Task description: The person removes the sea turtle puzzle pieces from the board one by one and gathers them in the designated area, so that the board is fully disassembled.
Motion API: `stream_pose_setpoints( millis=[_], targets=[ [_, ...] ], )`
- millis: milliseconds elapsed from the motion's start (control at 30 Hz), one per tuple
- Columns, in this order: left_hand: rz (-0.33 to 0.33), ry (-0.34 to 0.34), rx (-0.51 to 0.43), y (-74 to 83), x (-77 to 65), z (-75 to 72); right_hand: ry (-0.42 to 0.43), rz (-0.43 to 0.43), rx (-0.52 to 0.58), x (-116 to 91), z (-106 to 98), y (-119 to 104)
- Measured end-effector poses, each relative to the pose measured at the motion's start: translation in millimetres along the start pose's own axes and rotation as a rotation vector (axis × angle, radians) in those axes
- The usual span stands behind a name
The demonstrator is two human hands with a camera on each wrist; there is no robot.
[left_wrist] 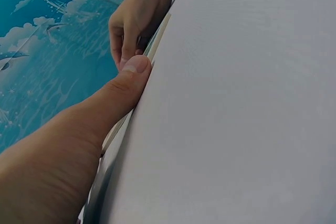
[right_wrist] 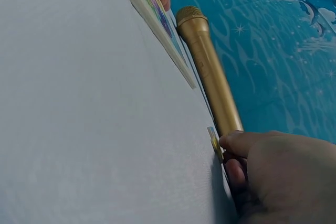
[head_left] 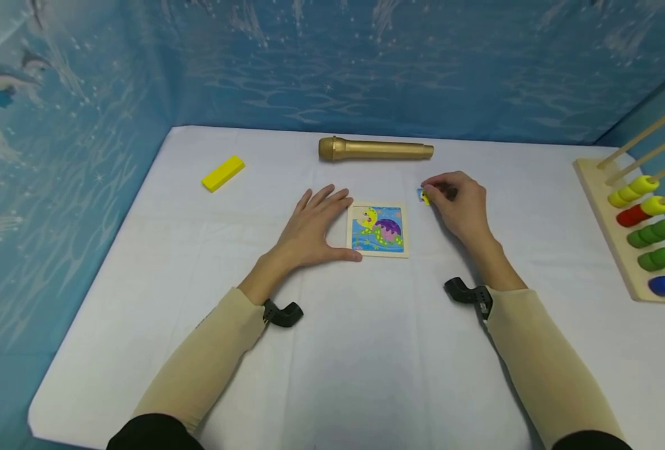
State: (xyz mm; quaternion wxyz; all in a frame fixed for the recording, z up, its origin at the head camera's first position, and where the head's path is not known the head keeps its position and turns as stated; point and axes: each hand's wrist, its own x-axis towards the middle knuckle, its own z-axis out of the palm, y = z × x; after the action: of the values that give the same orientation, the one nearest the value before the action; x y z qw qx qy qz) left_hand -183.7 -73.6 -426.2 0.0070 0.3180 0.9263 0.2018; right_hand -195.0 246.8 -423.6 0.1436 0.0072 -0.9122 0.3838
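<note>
A square picture puzzle in a pale wooden frame shows a yellow turtle with a purple shell on blue. My left hand lies at its left side with fingers spread, thumb at the lower left corner; the left wrist view shows that thumb against the frame's edge. To the right of the puzzle, my right hand pinches a small blue and yellow puzzle piece between thumb and fingers. In the right wrist view the piece is held on edge, close over the white cloth, partly hidden by the fingertips.
A gold microphone lies behind the puzzle, and a yellow block is at the back left. At the right edge stands a wooden bead rack with slanting rods and coloured beads. Blue ocean-print cloth encloses the table's back and left.
</note>
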Motion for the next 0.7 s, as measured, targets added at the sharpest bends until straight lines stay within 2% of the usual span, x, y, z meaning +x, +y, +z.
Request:
stream_pose_setpoints(
  millis=[333, 533, 700],
  targets=[
    [0.009, 0.009, 0.009, -1.0, 0.3, 1.1, 0.070, -0.028, 0.056, -3, 8, -9],
    [0.006, 0.003, 0.014, -0.7, -0.4, 1.2, 0.052, -0.065, 0.094, -10, 21, -22],
    [0.006, 0.003, 0.018, -0.9, 0.0, 1.7, -0.023, -0.107, 0.114, -17, 28, -34]
  ],
)
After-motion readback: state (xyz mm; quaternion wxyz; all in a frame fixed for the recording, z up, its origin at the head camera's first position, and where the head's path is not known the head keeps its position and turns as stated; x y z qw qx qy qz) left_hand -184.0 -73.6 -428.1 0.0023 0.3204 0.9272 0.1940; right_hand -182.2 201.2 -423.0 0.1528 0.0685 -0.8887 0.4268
